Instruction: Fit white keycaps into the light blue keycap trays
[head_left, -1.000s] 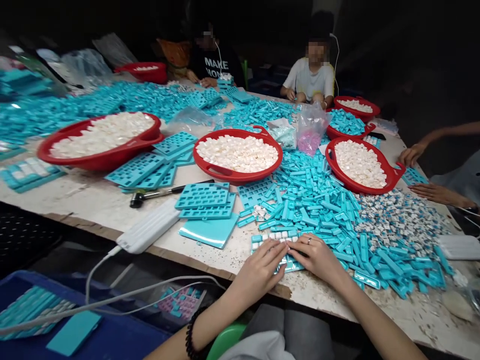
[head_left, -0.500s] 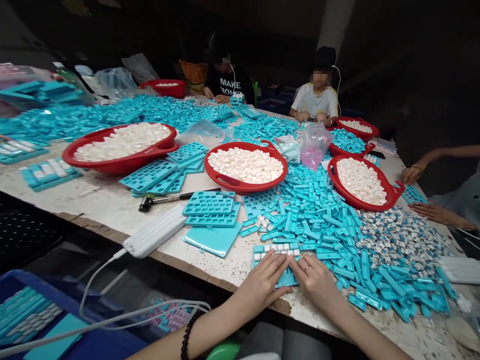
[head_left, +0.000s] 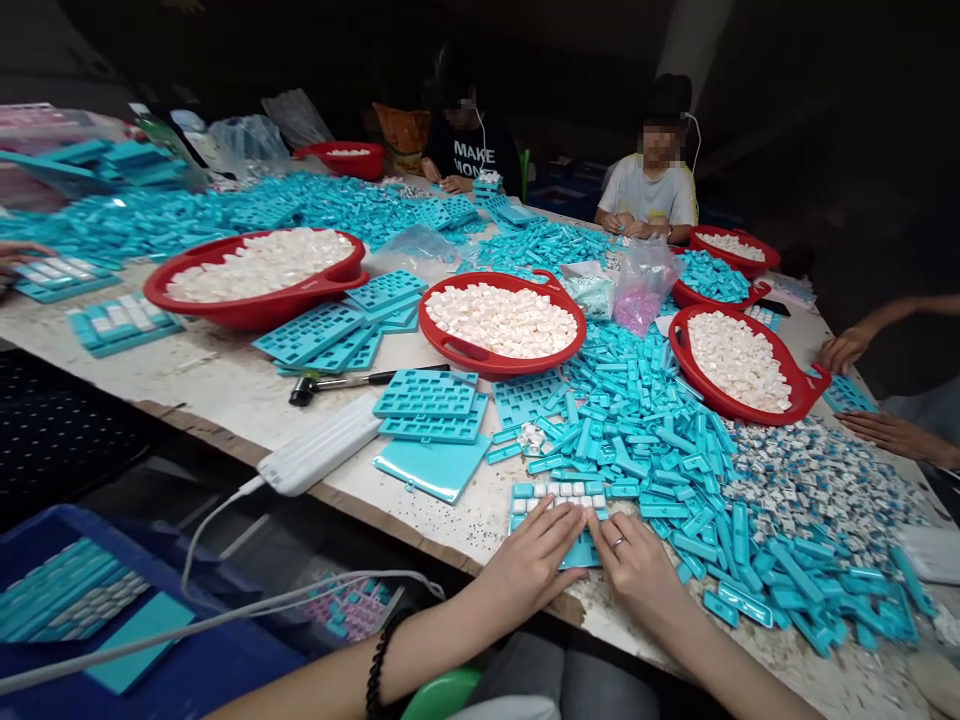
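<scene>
My left hand (head_left: 534, 560) and my right hand (head_left: 636, 562) lie side by side on a turquoise keypad tray (head_left: 556, 495) at the near table edge. Its top rows hold small white keys. All the fingers point forward and press down on the tray, slightly curled, so it is pinned under both hands. A ring shows on my right hand. A big heap of turquoise plastic strips (head_left: 660, 470) spreads right beside the tray. A pile of small white and blue pieces (head_left: 817, 480) lies further right.
Red bowls of white keys (head_left: 501, 320) (head_left: 259, 268) (head_left: 739, 362) stand across the table. Stacked turquoise frames (head_left: 431, 405), a white power strip (head_left: 319, 455) and a small hammer (head_left: 352, 380) lie to the left. Other people sit at the far end; another person's hands (head_left: 892, 435) rest at right. A blue crate (head_left: 90, 610) sits low left.
The camera has tilted and shifted a little, so the table sits lower and more to the right. My hands stay on the tray, fingers edging slightly along the keys.
</scene>
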